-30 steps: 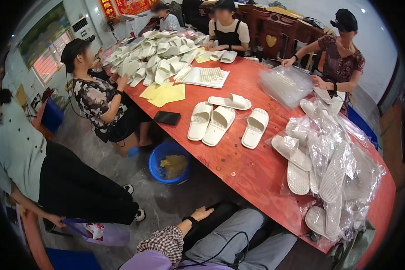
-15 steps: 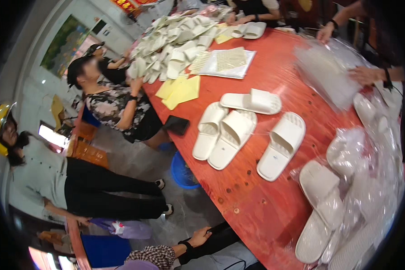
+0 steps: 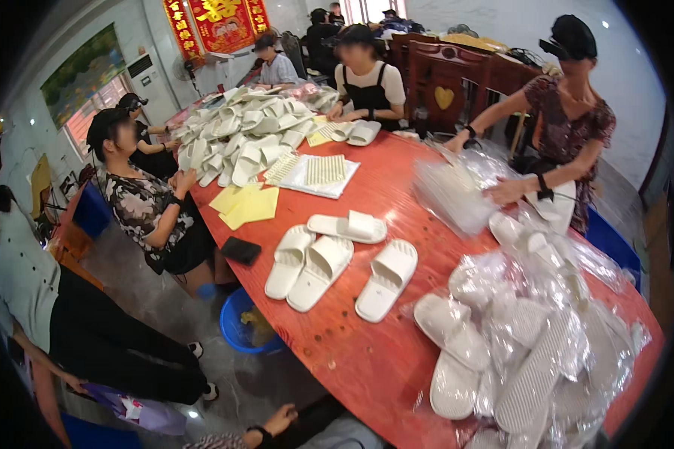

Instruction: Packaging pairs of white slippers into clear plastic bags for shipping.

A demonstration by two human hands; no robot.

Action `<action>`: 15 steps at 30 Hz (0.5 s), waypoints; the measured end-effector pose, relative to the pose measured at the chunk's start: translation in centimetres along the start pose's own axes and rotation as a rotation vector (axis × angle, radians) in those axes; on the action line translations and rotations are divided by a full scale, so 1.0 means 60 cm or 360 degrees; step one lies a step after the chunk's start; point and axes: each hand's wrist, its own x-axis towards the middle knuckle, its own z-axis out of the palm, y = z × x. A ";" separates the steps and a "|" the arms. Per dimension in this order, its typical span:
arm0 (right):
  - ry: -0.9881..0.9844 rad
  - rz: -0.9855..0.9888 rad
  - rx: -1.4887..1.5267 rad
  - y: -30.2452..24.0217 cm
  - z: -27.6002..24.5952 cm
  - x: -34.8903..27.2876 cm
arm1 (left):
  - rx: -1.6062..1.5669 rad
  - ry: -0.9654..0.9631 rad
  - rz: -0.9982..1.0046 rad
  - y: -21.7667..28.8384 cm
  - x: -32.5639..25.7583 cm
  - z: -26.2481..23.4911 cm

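Neither my left hand nor my right hand shows. On the red table (image 3: 344, 374), several white slippers lie apart from the piles: an overlapping pair (image 3: 318, 273), one sideways slipper (image 3: 348, 227) behind it, and a single slipper (image 3: 387, 278) to the right. Nearer on the right is a heap of slippers in clear plastic (image 3: 535, 359), with two slippers (image 3: 455, 359) at its left edge. At the lower edge, a hand with a black wristband (image 3: 281, 419) and a checked sleeve appears to be a neighbour's.
Across the table, a person's hands (image 3: 508, 191) rest at a stack of clear bags (image 3: 449, 198). A large slipper pile (image 3: 240, 135), yellow sheets (image 3: 247, 206), a white packet (image 3: 329, 183) and a black wallet-like object (image 3: 241, 251) lie farther left. A blue bucket (image 3: 240, 322) stands beside the table; people surround it.
My view has tilted up and turned right, so people across the table now show and things sit lower and farther left. The loose slippers keep their arrangement.
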 end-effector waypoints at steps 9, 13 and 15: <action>0.0031 -0.0326 0.0045 0.021 0.004 0.000 | 0.0901 -0.0053 -0.0149 0.095 0.025 0.003; 0.0031 -0.0349 0.0043 0.038 0.010 0.047 | 0.0990 0.0031 -0.0355 0.053 0.067 0.016; 0.0015 -0.0349 0.0026 0.033 0.007 0.077 | 0.0885 0.0099 -0.0444 -0.007 0.092 0.002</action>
